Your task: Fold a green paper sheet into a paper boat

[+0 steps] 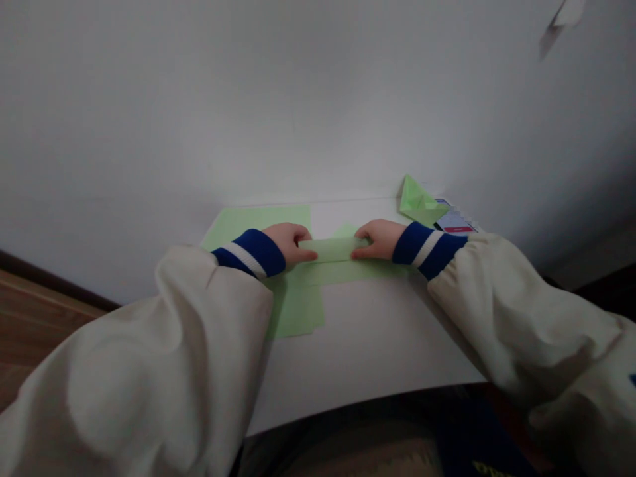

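Between my two hands a pale green sheet of paper is held, its near part bent up into a narrow band. My left hand pinches the band's left end, thumb in front and fingers behind. At the right end my right hand grips it the same way. The rest of this sheet lies under and around the band on the white tabletop. Flat green sheets lie on the left, partly covered by my left hand and sleeve.
A folded green paper boat stands at the back right. Beside it lies a printed card or booklet with a red strip. A pale wall rises behind the table. Brown wood is at the left.
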`<state>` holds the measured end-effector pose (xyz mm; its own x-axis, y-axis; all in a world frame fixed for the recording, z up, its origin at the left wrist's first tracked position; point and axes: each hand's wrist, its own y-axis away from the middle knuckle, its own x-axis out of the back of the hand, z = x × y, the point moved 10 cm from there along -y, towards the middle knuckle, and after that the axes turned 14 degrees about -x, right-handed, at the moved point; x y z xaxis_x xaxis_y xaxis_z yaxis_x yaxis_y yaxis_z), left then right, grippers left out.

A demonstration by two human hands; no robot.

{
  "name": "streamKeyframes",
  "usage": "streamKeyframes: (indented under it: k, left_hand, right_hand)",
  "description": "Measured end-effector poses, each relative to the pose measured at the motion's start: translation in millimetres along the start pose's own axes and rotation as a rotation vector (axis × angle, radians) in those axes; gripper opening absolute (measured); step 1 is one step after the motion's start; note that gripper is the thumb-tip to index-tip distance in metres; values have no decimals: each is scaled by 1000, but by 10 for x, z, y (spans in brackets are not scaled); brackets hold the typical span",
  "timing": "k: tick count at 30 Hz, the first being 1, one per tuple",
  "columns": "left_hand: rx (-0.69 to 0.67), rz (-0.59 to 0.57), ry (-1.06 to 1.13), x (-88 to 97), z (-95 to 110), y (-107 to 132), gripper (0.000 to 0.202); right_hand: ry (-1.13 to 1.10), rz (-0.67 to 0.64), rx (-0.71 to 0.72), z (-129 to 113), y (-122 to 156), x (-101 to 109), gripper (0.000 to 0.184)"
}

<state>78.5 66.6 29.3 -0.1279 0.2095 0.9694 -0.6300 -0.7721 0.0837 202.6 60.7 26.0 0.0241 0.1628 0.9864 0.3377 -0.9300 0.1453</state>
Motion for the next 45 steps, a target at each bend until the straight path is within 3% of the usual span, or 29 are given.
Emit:
streamKeyframes:
  k: [3,5,17,45]
  left_hand:
    - [-92,104,-35,122,188,12,40]
    - [-100,81,-96,114,250,24,43]
    - [-38,70,-71,58,129,31,48]
    - [11,55,-106,40,51,41,56]
  right_hand:
    - [-27,19,25,-142,10,60,37]
    - [-29,33,33,-215,11,104,36]
    - [19,25,-45,-202,37,184,41]
    - [181,-222,-281,471,74,97,31]
